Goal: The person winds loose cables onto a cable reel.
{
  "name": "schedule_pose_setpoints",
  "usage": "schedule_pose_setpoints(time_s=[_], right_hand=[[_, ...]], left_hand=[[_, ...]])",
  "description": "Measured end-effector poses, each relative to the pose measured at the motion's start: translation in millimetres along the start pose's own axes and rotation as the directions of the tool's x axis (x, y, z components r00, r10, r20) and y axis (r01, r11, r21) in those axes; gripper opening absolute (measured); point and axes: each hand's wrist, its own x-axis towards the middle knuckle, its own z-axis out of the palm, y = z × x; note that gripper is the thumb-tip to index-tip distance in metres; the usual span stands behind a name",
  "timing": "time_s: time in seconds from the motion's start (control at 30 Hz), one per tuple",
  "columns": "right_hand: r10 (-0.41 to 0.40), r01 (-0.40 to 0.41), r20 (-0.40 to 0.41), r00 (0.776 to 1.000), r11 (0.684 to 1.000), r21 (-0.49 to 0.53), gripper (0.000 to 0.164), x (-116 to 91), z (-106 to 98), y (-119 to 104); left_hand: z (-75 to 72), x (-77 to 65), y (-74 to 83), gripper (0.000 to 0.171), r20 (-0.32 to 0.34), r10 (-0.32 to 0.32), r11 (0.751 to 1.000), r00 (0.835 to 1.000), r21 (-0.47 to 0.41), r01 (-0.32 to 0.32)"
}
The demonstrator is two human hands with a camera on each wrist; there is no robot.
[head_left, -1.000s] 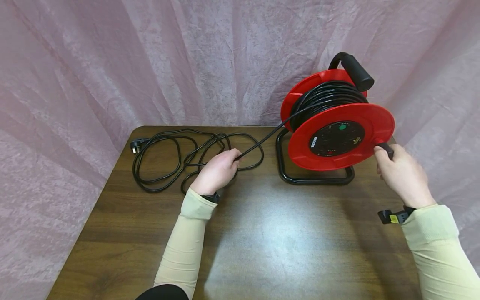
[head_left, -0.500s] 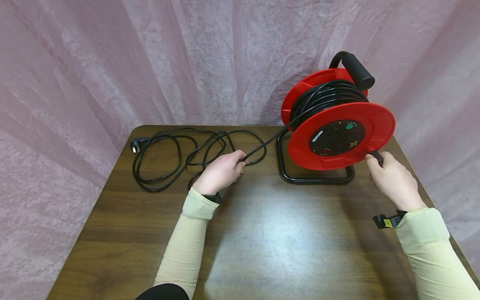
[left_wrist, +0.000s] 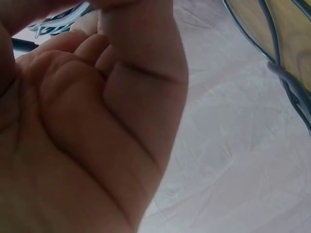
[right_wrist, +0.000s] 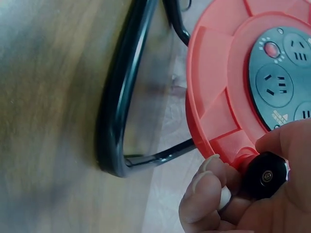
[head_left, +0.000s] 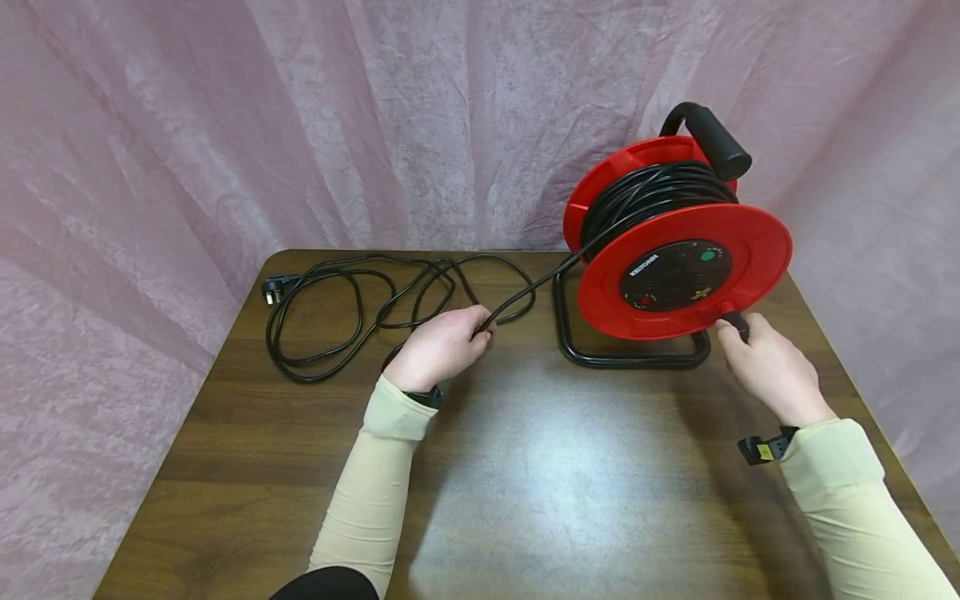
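Note:
A red cable reel point(head_left: 757, 242) with black cable wound on its drum stands on a black tubular frame point(head_left: 630, 361) at the back right of the table. My right hand point(head_left: 772, 367) grips the black crank knob point(head_left: 735, 323) low on the reel's front disc; in the right wrist view, thumb and fingers curl round the knob point(right_wrist: 265, 175). Left of the reel, my left hand point(head_left: 442, 342) holds the black cable point(head_left: 525, 292), which runs up from the fingers to the drum. Behind and left of that hand, loose cable loops point(head_left: 360, 333) lie on the wood, ending in a black plug point(head_left: 273, 289).
The wooden table point(head_left: 225, 500) has its back edge against a pink curtain point(head_left: 420, 125). A black carrying handle point(head_left: 716, 142) rises above the reel. In the left wrist view, cable strands point(left_wrist: 286, 77) cross one another.
The right hand has moved left and down with the knob, and the reel's disc has turned clockwise. The left hand has shifted slightly right, and the loose cable near it has moved a little.

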Motion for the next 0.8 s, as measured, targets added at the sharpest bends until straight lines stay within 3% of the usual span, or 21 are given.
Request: schedule_pose_setpoints(time_s=[0.33,0.6,0.8], right_hand=[[-0.015,0.015,0.009,1.000,1.000,-0.006,0.062,1,13,-2],[-0.028,0.028,0.008,1.000,1.000,0.006,0.062,1,23,-4],[-0.038,0.037,0.027,0.999,0.999,0.008,0.063,2,28,-5]], left_hand=[[-8.9,-8.5,1.7,0.024,-0.018,-0.052,0.996,0.999,0.076,0.053],[-16.0,-11.3,-0.6,0.015,-0.059,-0.002,0.998,0.998,0.065,0.006],[-26.5,-18.1,0.0,0.010,-0.146,0.050,0.997,0.988,0.071,-0.040]])
